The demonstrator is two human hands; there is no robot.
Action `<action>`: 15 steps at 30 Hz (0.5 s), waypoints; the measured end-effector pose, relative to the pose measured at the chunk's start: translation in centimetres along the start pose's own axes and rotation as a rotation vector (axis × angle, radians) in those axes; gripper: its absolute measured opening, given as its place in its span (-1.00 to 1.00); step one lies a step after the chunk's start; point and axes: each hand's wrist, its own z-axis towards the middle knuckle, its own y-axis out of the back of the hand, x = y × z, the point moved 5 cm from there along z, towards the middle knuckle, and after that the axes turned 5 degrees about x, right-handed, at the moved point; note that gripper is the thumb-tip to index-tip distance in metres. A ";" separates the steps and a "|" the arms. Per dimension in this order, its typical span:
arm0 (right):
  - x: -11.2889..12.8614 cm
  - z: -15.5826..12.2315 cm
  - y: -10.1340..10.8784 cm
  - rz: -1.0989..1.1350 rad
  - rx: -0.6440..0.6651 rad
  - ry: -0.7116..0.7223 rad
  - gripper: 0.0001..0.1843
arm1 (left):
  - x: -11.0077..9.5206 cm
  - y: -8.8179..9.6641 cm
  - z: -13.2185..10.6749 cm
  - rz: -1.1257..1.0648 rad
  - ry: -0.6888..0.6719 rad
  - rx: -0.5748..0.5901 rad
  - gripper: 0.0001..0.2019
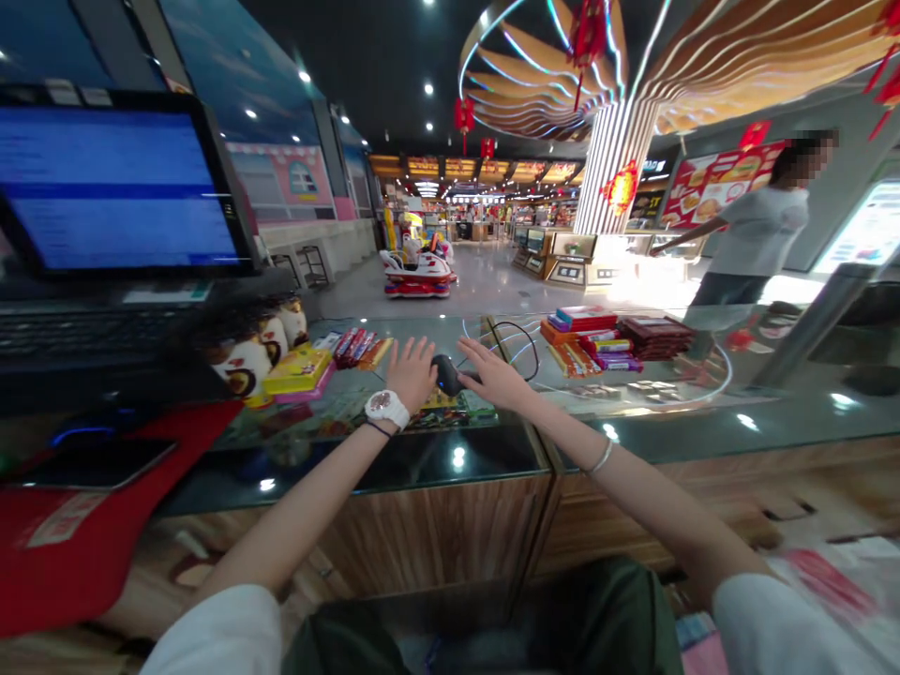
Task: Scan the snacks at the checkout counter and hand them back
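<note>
Both arms reach forward over the glass counter (450,328). My left hand (412,375), with a white watch (386,409) at its wrist, is open and palm down, fingers spread. Opposite it, my right hand (498,377) is open too, its fingers stretched out flat toward the upper left. Between the two lies a small black device (445,375) that looks like a handheld scanner; whether either hand touches it I cannot tell. A black cable (535,352) loops behind my right hand. Left of my left hand are wrapped snack bars (356,347) and a yellow box (298,368).
On the right of the counter sit stacked dark red packets (657,337) and colourful bars (608,349). A monitor (119,187) and keyboard (63,328) stand at left, near a tablet-like dark slab (98,464) on red cloth (63,562). A person (756,230) stands beyond the counter.
</note>
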 end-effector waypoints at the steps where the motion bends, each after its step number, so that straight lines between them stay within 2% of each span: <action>1: 0.7 0.9 -0.9 0.038 0.002 0.035 -0.30 | 0.9 -0.3 -0.4 0.019 0.025 0.026 -0.50; 4: 2.6 3.6 -3.4 0.117 0.019 0.097 -0.27 | 3.4 -1.3 -1.2 0.055 0.095 0.062 -0.50; 8: 4.1 6.8 -6.5 0.145 0.061 0.101 -0.24 | 6.6 -2.3 -1.7 0.076 0.163 0.057 -0.49; 12: 4.3 9.5 -9.5 0.120 0.088 0.085 -0.24 | 9.3 -3.2 -1.7 0.091 0.222 0.101 -0.50; 15: 3.9 11.4 -12.0 0.088 0.111 0.043 -0.23 | 10.5 -3.9 -1.4 0.093 0.244 0.116 -0.54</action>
